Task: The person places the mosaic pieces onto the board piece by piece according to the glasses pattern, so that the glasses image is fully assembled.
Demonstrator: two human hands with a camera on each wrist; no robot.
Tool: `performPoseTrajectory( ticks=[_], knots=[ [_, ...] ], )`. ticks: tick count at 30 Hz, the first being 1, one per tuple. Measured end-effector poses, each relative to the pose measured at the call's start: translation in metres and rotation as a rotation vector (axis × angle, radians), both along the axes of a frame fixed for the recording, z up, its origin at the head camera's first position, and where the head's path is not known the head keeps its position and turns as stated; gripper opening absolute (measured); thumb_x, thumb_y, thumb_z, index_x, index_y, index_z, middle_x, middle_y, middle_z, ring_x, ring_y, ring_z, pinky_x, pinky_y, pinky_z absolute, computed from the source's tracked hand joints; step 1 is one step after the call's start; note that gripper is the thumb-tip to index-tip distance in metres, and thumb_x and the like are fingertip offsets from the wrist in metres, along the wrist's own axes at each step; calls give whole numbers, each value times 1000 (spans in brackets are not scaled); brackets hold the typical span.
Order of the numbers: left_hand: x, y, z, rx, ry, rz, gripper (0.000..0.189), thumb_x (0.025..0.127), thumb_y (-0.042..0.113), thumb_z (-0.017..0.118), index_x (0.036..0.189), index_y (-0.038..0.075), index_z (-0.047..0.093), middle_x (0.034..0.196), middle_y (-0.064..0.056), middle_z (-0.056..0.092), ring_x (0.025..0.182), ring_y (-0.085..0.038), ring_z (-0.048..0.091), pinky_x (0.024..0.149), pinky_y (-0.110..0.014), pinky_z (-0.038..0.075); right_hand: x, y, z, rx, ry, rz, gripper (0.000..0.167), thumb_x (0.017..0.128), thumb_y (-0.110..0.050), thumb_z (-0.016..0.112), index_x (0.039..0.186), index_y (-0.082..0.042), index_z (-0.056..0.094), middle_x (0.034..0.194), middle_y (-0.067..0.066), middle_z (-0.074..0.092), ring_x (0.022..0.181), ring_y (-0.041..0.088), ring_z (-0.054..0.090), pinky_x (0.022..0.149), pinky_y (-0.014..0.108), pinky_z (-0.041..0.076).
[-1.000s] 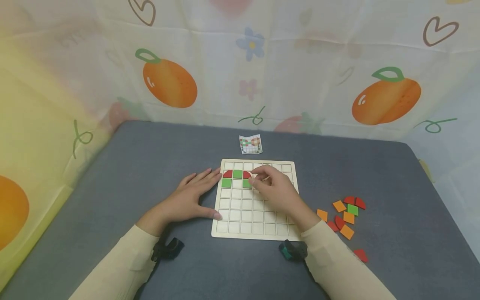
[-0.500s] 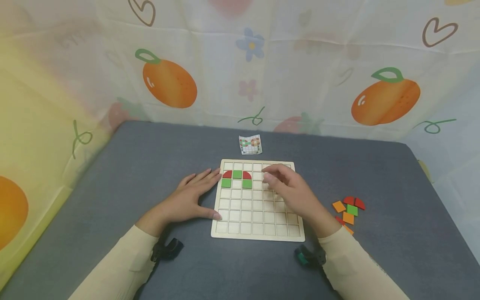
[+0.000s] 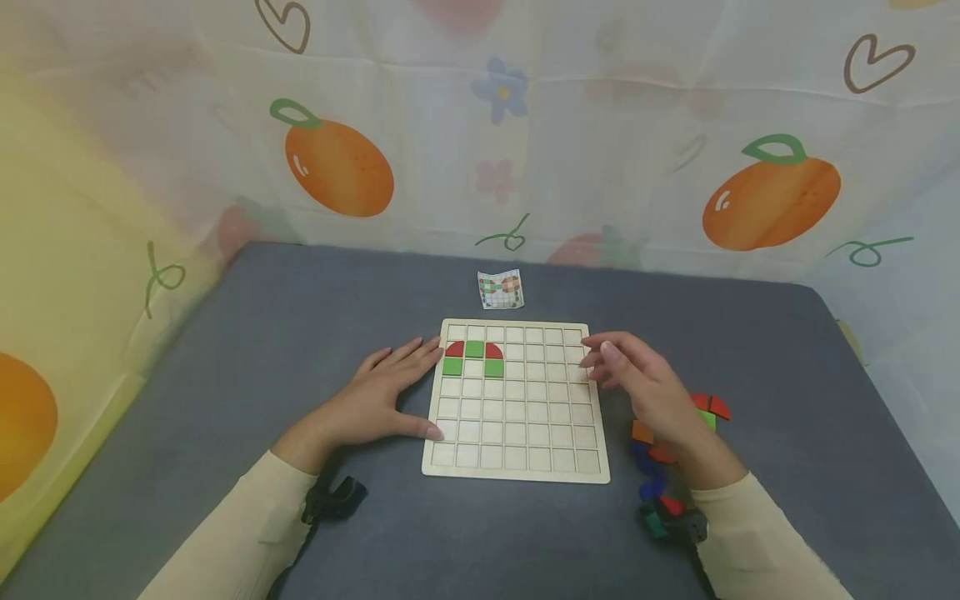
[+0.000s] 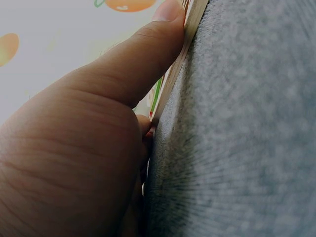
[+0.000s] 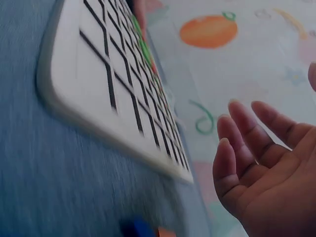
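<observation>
A pale wooden grid board [image 3: 517, 400] lies on the table. In its upper left cells sit two red quarter-circle pieces [image 3: 493, 351] with a green square [image 3: 475, 348] between them, and two more green squares [image 3: 452, 366] below. The left hand [image 3: 375, 400] rests at the board's left edge, fingers straight, thumb [image 4: 148, 54] touching the rim in the left wrist view. The right hand [image 3: 645, 383] hovers by the board's right edge, its fingers loosely bent; in the right wrist view the palm [image 5: 276, 192] faces the camera with nothing in it.
Loose red pieces [image 3: 718, 407], an orange square [image 3: 642, 431] and dark blue pieces [image 3: 652, 487] lie right of the board, partly hidden by the right arm. A small printed pattern card [image 3: 501, 289] lies behind the board. A fruit-patterned cloth [image 3: 600, 125] hangs at the back.
From the upper left pieces, the right hand has moved rightward across the board to its right edge, uncovering the red quarter-circle and green square. The left hand has stayed in place.
</observation>
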State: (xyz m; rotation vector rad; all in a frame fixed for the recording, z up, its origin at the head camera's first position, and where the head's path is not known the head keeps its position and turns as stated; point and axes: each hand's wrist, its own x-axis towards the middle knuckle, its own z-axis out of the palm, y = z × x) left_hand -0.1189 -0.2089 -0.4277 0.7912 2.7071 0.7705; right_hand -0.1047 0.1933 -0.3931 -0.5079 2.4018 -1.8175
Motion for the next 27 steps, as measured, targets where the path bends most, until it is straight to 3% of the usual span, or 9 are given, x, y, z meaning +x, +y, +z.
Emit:
performPoseTrajectory(
  ticks=[14, 17, 24, 27],
  knots=[
    [-1, 0, -1, -4, -11, 8, 124, 81, 69, 88, 174, 14, 27, 180, 1, 19, 166, -28, 10, 126, -62, 3, 5, 63, -4, 83, 60, -139, 47, 122, -28, 37, 143, 8, 58, 121, 19, 70, 108, 22, 68, 91, 26, 54],
    [-1, 0, -1, -4, -11, 5, 124, 82, 69, 88, 174, 14, 27, 180, 1, 19, 166, -28, 9, 126, -61, 3, 5, 74, -7, 86, 67, -170, 43, 121, -29, 38, 141, 1, 62, 119, 13, 72, 107, 20, 68, 89, 25, 53],
    [0, 0, 0, -6, -6, 2, 123, 82, 69, 88, 174, 14, 27, 180, 0, 19, 166, -29, 10, 126, -62, 3, 4, 98, -13, -53, 9, -218, 33, 120, -29, 46, 136, -14, 71, 117, 7, 74, 106, 20, 68, 88, 23, 53],
    [0, 0, 0, -7, -7, 5, 123, 82, 68, 88, 174, 14, 28, 180, 0, 20, 166, -29, 10, 126, -61, 3, 3, 106, -16, 1, 6, -257, 32, 120, -30, 46, 136, -16, 70, 117, 2, 74, 106, 17, 68, 88, 21, 53]
  ],
)
